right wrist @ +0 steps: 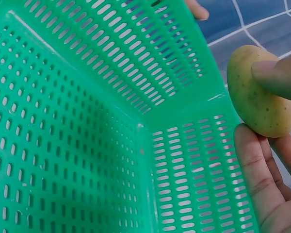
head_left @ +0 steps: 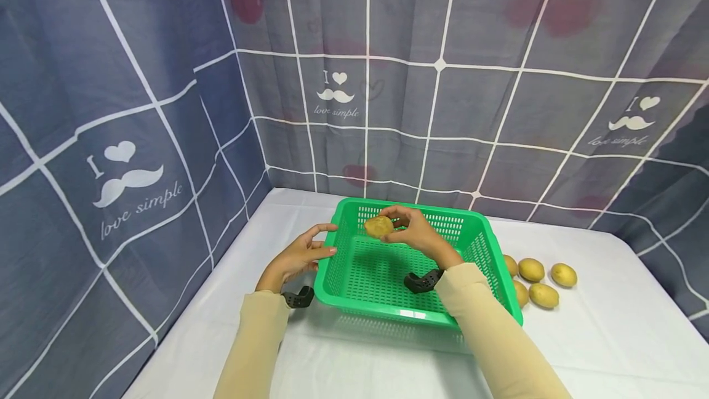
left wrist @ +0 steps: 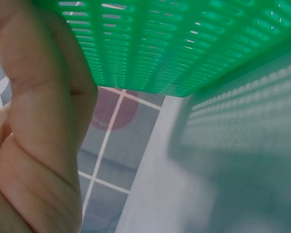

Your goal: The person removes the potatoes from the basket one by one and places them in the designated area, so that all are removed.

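A green plastic basket point(head_left: 382, 268) with slotted walls stands on the white tabletop. Above its back left part, my right hand point(head_left: 415, 233) pinches a yellow potato point(head_left: 379, 226) between thumb and fingers. Up close in the right wrist view, the potato point(right wrist: 254, 92) shows small dark specks, with the thumb pressed on its side. My left hand point(head_left: 299, 257) is at the basket's left rim, its fingers loosely extended and their tips touching the rim from outside. In the left wrist view, that hand point(left wrist: 39, 116) is beside the slotted wall point(left wrist: 150, 43).
Several potatoes point(head_left: 532, 270) lie on the table point(head_left: 620, 319) just right of the basket, some partly hidden by its rim. A grey checked curtain point(head_left: 399, 97) hangs behind the table, with another point(head_left: 133, 220) along the left side.
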A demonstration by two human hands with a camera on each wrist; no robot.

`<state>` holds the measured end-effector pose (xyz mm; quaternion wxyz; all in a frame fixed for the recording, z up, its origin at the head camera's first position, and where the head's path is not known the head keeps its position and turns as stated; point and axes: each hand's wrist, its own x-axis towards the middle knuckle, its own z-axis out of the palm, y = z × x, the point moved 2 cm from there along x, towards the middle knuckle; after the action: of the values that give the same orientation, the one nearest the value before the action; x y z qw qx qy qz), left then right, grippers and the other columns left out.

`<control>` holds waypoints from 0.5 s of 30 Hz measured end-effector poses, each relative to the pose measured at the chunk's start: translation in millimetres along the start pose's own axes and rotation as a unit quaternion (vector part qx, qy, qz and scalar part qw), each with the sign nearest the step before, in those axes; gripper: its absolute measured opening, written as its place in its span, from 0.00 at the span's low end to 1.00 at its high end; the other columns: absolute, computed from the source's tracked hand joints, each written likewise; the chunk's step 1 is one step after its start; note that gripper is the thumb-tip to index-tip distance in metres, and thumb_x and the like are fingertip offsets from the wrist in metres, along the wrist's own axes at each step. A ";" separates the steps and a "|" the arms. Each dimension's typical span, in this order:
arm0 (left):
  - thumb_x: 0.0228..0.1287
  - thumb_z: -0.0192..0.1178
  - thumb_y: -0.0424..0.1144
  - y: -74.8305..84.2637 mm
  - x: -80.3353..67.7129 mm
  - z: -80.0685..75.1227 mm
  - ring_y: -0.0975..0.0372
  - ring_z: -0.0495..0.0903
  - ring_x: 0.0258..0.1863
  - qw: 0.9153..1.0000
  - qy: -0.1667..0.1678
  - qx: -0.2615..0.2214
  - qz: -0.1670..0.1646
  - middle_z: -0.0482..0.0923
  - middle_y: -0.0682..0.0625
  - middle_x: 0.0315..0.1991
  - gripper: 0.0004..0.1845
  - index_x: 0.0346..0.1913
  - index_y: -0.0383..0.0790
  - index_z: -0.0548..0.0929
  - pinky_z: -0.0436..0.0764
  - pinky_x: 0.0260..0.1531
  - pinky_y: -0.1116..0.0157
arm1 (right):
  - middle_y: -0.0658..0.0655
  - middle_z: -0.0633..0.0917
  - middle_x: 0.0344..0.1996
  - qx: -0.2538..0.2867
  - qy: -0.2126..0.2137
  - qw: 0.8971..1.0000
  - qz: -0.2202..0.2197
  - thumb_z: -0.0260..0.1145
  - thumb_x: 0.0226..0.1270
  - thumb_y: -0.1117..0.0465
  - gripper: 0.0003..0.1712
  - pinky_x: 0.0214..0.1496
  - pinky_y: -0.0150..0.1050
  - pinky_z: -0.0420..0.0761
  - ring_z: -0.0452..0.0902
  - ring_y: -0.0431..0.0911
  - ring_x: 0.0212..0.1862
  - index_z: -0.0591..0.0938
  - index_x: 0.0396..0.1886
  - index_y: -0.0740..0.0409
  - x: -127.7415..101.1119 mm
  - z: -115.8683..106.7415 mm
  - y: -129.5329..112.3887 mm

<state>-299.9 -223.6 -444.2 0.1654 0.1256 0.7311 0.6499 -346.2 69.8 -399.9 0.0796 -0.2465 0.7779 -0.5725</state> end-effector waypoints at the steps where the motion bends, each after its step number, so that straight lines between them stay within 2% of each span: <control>1: 0.79 0.66 0.35 -0.1 -0.1 -0.1 0.65 0.73 0.31 1.000 0.001 0.000 -0.001 0.76 0.47 0.42 0.35 0.82 0.41 0.65 0.76 0.27 0.70 | 0.62 0.86 0.51 0.004 0.000 1.000 -0.003 0.77 0.60 0.74 0.30 0.46 0.37 0.85 0.83 0.50 0.49 0.82 0.64 0.71 -1.5 -1.5 -0.5; 8: 0.80 0.65 0.34 0.9 -1.6 -0.3 0.66 0.72 0.29 1.000 -0.003 0.002 0.002 0.75 0.49 0.37 0.35 0.83 0.40 0.64 0.76 0.27 0.70 | 0.58 0.87 0.50 0.019 0.009 1.000 -0.012 0.77 0.61 0.73 0.30 0.47 0.37 0.85 0.82 0.48 0.50 0.81 0.64 0.72 -12.1 -12.1 -2.6; 15: 0.79 0.65 0.35 1.7 -1.1 0.5 0.66 0.71 0.30 1.000 -0.005 0.002 0.002 0.74 0.49 0.38 0.35 0.83 0.40 0.63 0.76 0.27 0.70 | 0.59 0.86 0.52 0.030 0.023 0.999 -0.005 0.77 0.62 0.73 0.30 0.48 0.36 0.85 0.83 0.48 0.51 0.80 0.65 0.73 -21.5 -21.8 -5.8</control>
<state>-298.7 -223.4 -442.5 0.1675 0.1305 0.7312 0.6483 -334.8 97.3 -390.7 0.0660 -0.2347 0.7608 -0.6015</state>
